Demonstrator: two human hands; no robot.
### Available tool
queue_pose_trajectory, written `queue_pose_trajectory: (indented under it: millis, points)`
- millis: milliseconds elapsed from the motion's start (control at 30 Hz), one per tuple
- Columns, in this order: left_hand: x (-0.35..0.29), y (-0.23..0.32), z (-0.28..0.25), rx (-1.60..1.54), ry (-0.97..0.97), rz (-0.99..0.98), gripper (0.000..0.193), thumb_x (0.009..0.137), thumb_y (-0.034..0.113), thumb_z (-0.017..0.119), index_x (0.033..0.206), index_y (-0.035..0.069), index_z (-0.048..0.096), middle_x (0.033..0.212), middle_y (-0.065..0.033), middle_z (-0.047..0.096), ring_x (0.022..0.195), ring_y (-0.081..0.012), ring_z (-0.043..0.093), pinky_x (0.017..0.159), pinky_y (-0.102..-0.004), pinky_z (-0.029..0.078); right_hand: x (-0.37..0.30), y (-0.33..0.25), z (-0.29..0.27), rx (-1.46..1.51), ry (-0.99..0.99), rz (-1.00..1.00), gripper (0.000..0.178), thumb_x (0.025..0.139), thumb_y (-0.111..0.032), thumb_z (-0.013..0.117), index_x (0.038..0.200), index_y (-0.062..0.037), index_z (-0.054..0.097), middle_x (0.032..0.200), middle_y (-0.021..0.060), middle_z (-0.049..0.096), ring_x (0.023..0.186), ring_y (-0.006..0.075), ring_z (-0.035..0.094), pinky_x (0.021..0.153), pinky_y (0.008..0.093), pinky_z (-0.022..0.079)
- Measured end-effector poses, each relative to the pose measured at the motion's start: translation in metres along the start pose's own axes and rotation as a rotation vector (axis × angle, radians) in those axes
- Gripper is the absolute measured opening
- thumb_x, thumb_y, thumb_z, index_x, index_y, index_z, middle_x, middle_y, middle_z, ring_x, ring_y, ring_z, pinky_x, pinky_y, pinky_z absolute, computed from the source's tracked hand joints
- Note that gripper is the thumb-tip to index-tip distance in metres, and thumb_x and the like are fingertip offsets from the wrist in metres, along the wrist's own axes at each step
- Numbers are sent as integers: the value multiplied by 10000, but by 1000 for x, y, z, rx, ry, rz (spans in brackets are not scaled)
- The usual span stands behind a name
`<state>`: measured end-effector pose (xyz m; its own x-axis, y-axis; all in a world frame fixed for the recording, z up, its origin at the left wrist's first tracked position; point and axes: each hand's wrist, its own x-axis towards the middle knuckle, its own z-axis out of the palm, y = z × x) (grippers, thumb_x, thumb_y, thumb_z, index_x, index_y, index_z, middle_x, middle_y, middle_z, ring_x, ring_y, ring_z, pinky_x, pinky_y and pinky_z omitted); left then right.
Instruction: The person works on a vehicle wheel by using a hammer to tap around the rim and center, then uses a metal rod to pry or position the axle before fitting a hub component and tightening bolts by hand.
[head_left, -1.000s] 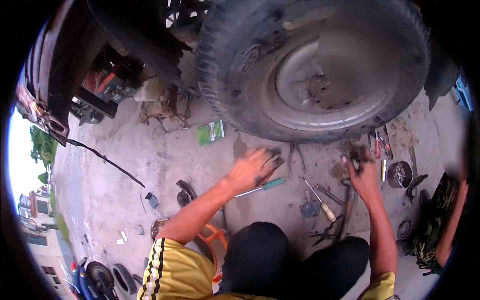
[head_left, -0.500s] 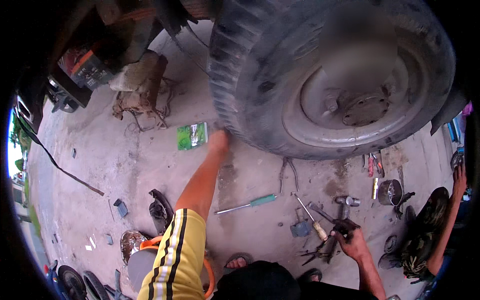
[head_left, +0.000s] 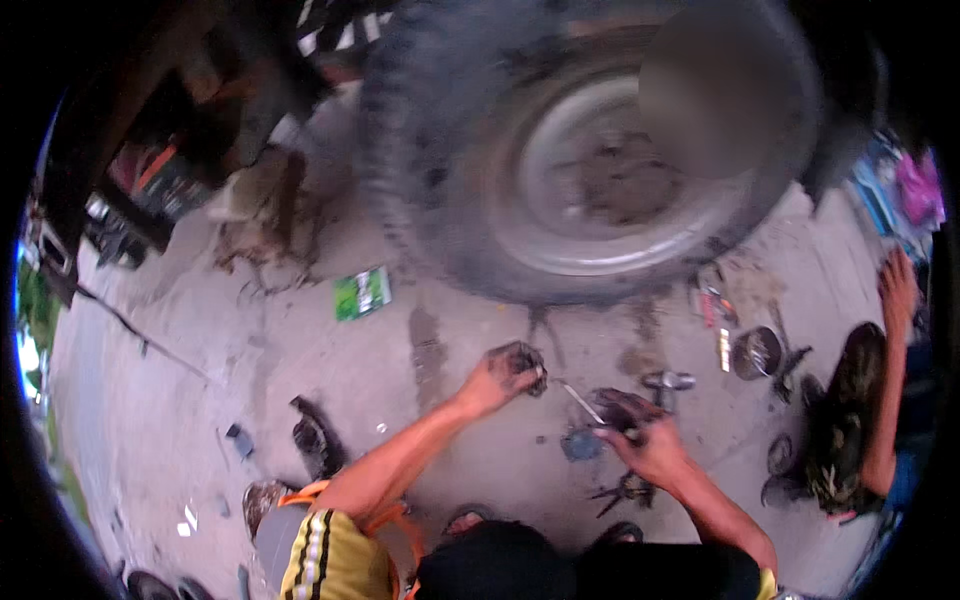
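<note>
Between my hands a thin, straight metal shaft (head_left: 580,402) shows, belonging to a slim hand tool. My right hand (head_left: 650,440), its fingers blackened, is closed around the lower end, so the handle is hidden. At the shaft's upper end is my left hand (head_left: 500,380), its dark fingers curled together; what they pinch cannot be made out. Both hands are above the floor, just below a large truck tyre (head_left: 440,215) with a worn metal rim (head_left: 590,262). A hammer (head_left: 670,381) lies beyond my right hand, and dark plier-like tools (head_left: 630,490) lie below it.
A green packet (head_left: 362,294) lies left of the tyre. To the right are a round metal band (head_left: 757,352) and red-handled tools (head_left: 715,305). Another person's arm (head_left: 890,370) reaches in at far right. A dark curved part (head_left: 315,440) lies at left.
My left hand has come back from beside the tyre to the middle. My right hand has lifted with the tool. The green-handled screwdriver no longer shows on the floor. The view has shifted.
</note>
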<state>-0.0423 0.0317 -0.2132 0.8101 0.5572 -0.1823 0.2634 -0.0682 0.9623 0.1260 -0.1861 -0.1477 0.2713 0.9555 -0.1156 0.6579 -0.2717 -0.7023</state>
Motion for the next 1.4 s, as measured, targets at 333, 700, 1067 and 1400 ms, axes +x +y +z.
queue_pose_trajectory:
  millis: [333,700,1067,1400]
  points:
    - [-8,176,37,-396,-105,-123,252,896,217,650,1048,19,615,1038,-82,633,984,-192,589,892,-362,458,27,-38,-46,301,637,-455,301,829,-84,710,1110,-25,621,947,152,682,841,255,680,755,348,536]
    - [36,284,-5,445,297,587,363,932,220,621,1190,-28,560,1028,-100,641,963,-167,569,882,-308,449,92,-62,-109,230,819,-274,281,859,-216,663,1068,-33,621,860,160,699,794,326,675,725,399,530]
    - [-12,295,-79,276,736,1051,162,912,96,623,1029,-15,601,887,-49,618,835,-123,575,779,-257,464,150,-69,-99,255,940,-184,295,847,-298,661,993,-41,669,882,154,695,819,353,657,733,433,507]
    - [-58,320,-97,82,782,1394,255,886,72,644,1100,-45,570,999,-105,627,897,-159,609,854,-283,481,157,-81,-95,-250,1078,-240,265,805,-192,709,999,-19,658,806,159,694,722,303,688,664,379,533]
